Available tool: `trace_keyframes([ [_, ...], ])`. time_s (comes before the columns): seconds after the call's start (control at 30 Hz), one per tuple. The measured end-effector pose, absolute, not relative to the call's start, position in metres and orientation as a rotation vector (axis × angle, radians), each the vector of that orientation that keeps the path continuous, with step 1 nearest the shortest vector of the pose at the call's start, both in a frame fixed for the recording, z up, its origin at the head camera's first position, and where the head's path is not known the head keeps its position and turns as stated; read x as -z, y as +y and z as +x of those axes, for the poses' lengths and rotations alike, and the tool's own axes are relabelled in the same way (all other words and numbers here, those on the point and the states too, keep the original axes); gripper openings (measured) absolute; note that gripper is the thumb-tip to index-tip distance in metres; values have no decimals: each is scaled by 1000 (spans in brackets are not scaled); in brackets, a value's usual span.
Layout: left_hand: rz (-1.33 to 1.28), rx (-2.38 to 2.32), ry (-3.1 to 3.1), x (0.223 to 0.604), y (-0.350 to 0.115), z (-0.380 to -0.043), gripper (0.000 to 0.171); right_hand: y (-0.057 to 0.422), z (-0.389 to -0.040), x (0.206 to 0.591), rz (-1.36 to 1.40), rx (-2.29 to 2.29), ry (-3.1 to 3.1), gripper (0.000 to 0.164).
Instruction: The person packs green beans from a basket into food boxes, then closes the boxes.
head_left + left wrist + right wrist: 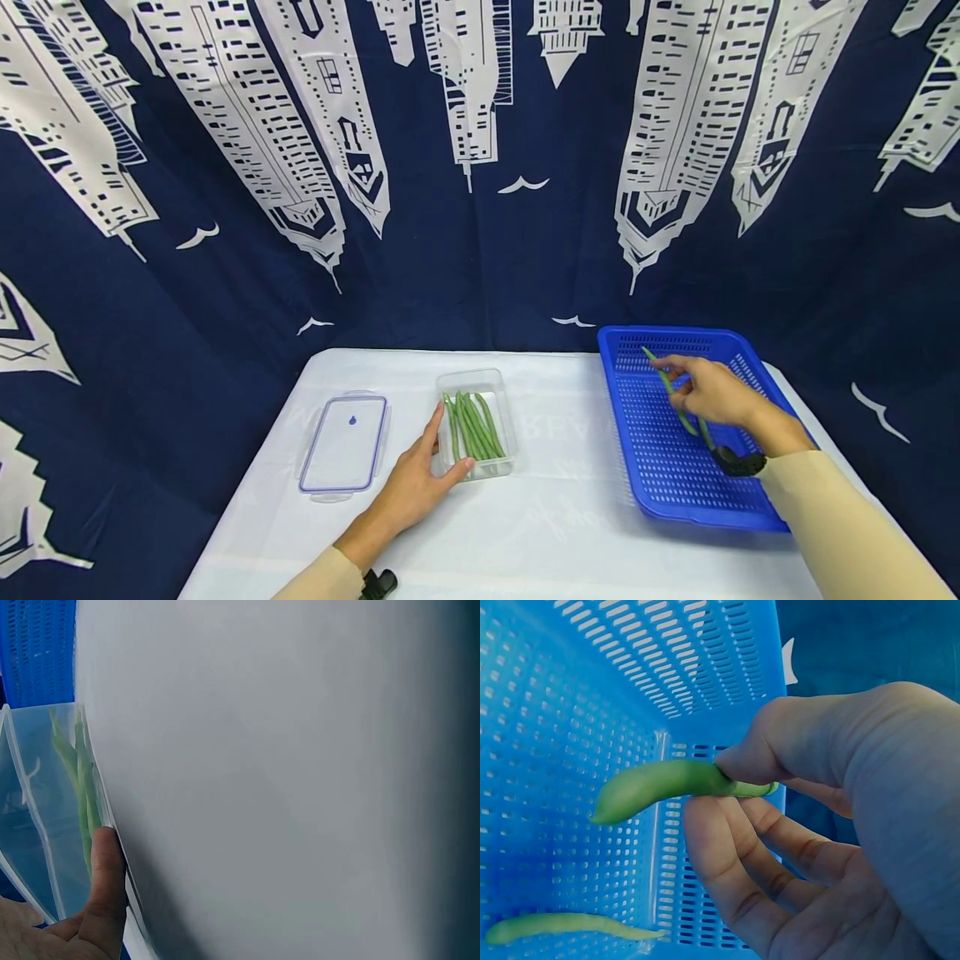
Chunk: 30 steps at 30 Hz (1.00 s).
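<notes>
My right hand (708,390) pinches a green bean (656,786) between thumb and fingertips, holding it over the blue basket (637,483). A second green bean (570,925) lies on the basket floor, seen in the right wrist view and partly behind my hand in the head view. My left hand (416,479) rests against a clear plastic container (471,382), thumb along its near side and straight index finger along its left side. Several green beans (474,425) lie side by side lengthwise in that container.
A clear lid (341,454) with a blue seal lies flat left of the container. All stand on a white-covered table (555,508). Behind it hangs a navy cloth (480,267) printed with white buildings. The basket sits by the table's right edge.
</notes>
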<state>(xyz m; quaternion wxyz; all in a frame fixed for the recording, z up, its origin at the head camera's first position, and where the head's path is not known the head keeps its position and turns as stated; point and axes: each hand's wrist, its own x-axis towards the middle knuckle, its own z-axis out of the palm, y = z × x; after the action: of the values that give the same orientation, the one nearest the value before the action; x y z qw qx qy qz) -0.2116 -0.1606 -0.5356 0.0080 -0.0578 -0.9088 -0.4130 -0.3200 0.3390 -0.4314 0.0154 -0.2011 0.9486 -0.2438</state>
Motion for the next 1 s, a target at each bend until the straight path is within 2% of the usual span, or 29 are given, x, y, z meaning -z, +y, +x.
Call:
trace_keyframes([
  [1.0, -231, 1297, -2813, 533, -160, -207, 105, 298, -296, 409, -683, 854, 2993, 62],
])
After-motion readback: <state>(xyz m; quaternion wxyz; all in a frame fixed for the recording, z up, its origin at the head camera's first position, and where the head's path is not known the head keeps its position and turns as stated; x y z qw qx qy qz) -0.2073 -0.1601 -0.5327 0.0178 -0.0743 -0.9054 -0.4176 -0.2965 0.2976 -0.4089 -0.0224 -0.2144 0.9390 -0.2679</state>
